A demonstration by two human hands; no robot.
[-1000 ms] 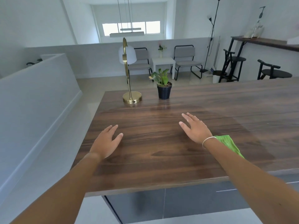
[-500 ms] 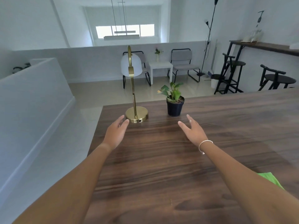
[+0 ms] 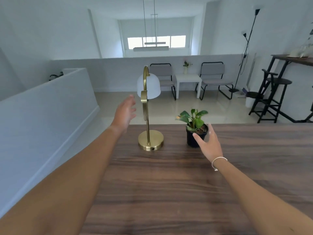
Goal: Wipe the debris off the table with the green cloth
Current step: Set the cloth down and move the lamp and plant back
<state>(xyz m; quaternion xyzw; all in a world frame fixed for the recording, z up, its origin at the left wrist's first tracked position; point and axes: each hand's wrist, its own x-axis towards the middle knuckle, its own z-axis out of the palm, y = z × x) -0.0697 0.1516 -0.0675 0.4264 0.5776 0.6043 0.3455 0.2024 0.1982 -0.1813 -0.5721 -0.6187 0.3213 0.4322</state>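
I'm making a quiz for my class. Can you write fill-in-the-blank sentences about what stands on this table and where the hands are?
1. The lamp has a round base coloured ____.
2. The left hand reaches toward the ____.
3. The right hand is open beside the black pot of the ____.
4. The right wrist wears a white ____.

Missing words: gold; lamp; plant; bracelet

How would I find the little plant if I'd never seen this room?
Look at the long dark wooden table and follow it to its far edge. Two things stand there: a tall brass lamp with a white dome shade and, to its right, the small green leafy plant in a black pot. The plant is the short one, right by the right hand.
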